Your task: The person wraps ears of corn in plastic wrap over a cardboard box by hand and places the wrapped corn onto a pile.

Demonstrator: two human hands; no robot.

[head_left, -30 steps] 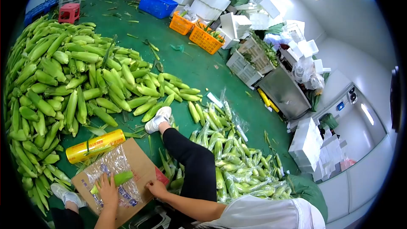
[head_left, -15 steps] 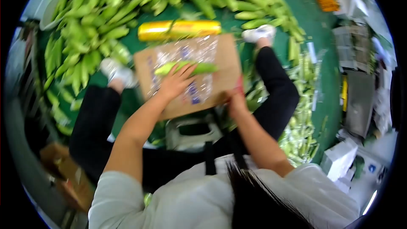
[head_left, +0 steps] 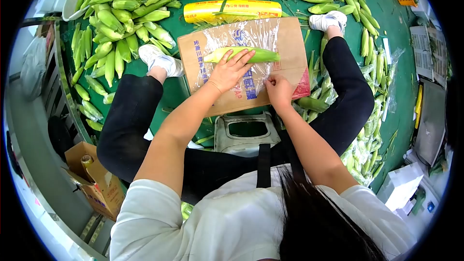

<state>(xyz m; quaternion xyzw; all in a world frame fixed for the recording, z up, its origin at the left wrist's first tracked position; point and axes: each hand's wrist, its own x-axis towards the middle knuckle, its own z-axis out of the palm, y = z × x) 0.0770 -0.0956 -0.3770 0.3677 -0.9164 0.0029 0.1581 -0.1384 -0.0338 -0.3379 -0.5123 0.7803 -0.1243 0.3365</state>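
Observation:
An ear of corn in its green husk [head_left: 263,56] lies across a sheet of clear plastic film [head_left: 227,38]. Beneath the film is a flat piece of printed cardboard [head_left: 292,43]. My left hand [head_left: 231,71] rests on the corn with its fingers stretched over the husk. Lower right of the corn, my right hand [head_left: 279,89] has its fingers pinched at the film's edge. A yellow roll of cling film [head_left: 232,11] lies just beyond the cardboard.
Heaps of husked-green corn [head_left: 116,17] cover the green floor ahead and left. Film-wrapped corn [head_left: 362,150] is piled at the right. A grey stool [head_left: 227,133] stands under the cardboard's near edge. An open cardboard box [head_left: 104,188] sits at the lower left.
My right hand has moved from the cardboard's right edge onto the film's lower right corner, fingers now pinched. My left hand stays on the corn. The whole view has shifted.

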